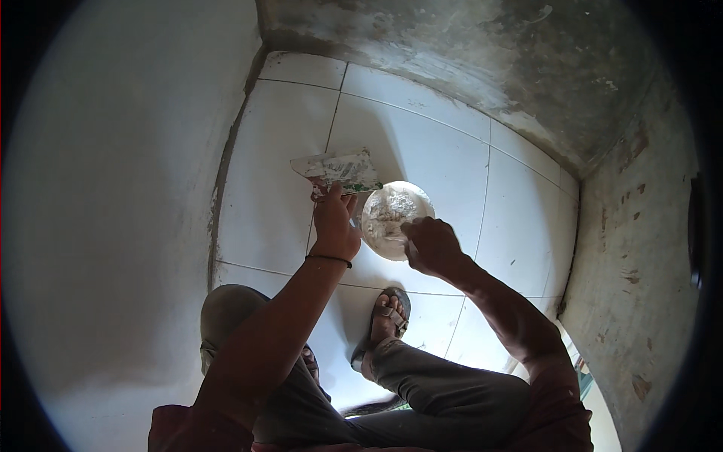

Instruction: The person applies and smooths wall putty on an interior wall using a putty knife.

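1. Walls, one pale point(113, 188) and two stained point(467, 45) point(625, 248), enclose three sides.
2. White floor tiles point(444, 135) run up to them.
3. Grey-trousered legs point(452, 392) bend at the near edge of the floor, probably to bring both hands low.
4. Round tub point(380, 250) stands between the floor's left and right edges, within easy reach, presumably; pale paste point(399, 202) lies inside.
5. Smeared flat plate point(339, 167) is held toward the floor's far-left corner, beside the tub's rim, perhaps so drips fall close by.
6. Left hand point(337, 226): its grip is closed on the plate's near edge, apparently for support from below.
7. Right hand point(433, 245): fingers curl over the tub's right side; I cannot tell whether its grip holds anything.
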Tool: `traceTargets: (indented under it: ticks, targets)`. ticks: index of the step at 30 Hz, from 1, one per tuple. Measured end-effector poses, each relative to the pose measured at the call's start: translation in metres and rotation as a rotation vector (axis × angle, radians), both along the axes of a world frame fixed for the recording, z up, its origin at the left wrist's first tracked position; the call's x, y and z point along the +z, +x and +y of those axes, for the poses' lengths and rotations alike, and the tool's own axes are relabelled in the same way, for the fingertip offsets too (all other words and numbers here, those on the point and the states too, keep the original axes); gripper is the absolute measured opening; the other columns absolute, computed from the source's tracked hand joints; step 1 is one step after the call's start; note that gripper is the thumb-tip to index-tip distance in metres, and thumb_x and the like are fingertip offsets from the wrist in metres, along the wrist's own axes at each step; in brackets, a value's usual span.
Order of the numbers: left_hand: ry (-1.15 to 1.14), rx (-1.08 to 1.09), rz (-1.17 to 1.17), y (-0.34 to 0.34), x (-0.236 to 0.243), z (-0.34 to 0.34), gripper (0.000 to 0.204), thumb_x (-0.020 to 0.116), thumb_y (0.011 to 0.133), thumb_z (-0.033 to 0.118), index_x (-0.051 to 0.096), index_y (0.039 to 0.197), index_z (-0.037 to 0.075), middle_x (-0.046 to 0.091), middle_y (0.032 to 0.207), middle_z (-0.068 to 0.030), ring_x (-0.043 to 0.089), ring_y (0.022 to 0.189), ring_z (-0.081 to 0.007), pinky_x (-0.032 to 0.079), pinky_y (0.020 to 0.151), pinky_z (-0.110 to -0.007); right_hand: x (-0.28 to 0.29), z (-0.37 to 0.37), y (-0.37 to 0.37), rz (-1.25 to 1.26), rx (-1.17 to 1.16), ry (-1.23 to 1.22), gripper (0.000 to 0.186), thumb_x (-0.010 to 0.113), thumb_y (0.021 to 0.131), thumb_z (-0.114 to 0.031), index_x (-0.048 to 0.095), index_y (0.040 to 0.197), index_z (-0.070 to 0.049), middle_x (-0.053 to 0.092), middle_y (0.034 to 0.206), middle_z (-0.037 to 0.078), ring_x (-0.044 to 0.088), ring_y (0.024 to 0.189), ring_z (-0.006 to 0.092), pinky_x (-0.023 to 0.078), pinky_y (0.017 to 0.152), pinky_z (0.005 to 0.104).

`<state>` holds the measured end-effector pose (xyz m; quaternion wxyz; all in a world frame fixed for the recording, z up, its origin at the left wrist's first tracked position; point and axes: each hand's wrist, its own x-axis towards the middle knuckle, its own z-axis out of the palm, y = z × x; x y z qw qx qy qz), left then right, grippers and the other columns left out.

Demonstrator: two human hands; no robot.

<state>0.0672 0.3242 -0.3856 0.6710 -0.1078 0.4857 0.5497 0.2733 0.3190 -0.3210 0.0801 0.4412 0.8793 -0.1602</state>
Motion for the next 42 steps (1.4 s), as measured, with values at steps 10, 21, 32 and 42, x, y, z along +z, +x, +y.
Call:
traceTargets:
  ticks: [10, 21, 32, 42]
  targets:
    - [0.002, 0.089, 0.004, 0.008, -0.009, 0.004, 0.048, 0.057, 0.104, 0.027, 0.044, 0.137, -0.004, 0.051, 0.139, -0.017, 0.054, 0.127, -0.023, 0.043, 0.114, -0.031, -0.004, 0.019, 0.016, 0.173, -0.338, 0.076, 0.021, 0.07, 0.087, -0.022, 0.07, 0.082, -0.001, 0.072, 0.077, 0.015, 0.07, 0.072, 0.0283, 0.054, 0.061, 0.04]
    - [0.03, 0.044, 0.029, 0.01, -0.029, 0.008, 0.051, 0.053, 0.105, 0.031, 0.037, 0.148, 0.006, 0.049, 0.146, -0.0119, 0.048, 0.136, -0.0256, 0.025, 0.114, -0.057, 0.033, 0.031, 0.026, 0.104, -0.014, 0.167, 0.007, 0.068, 0.081, -0.014, 0.063, 0.083, -0.009, 0.061, 0.074, 0.008, 0.065, 0.067, 0.029, 0.054, 0.064, 0.0455]
    - [0.103, 0.054, 0.031, 0.008, -0.01, 0.004, 0.052, 0.053, 0.105, 0.028, 0.039, 0.145, -0.002, 0.046, 0.148, -0.0193, 0.049, 0.136, -0.0253, 0.038, 0.119, -0.035, 0.015, -0.001, 0.007, 0.059, -0.022, 0.101, 0.008, 0.067, 0.082, -0.012, 0.065, 0.09, -0.008, 0.065, 0.081, 0.011, 0.069, 0.07, 0.031, 0.057, 0.062, 0.0451]
    - [0.084, -0.098, 0.013, 0.004, -0.029, 0.001, 0.058, 0.049, 0.107, 0.04, 0.031, 0.156, 0.016, 0.041, 0.157, -0.0087, 0.04, 0.147, -0.0322, 0.016, 0.106, -0.082, 0.016, 0.014, 0.008, -0.062, -0.114, 0.039, 0.017, 0.063, 0.085, -0.017, 0.069, 0.096, -0.005, 0.07, 0.086, 0.016, 0.07, 0.067, 0.0367, 0.058, 0.068, 0.0483]
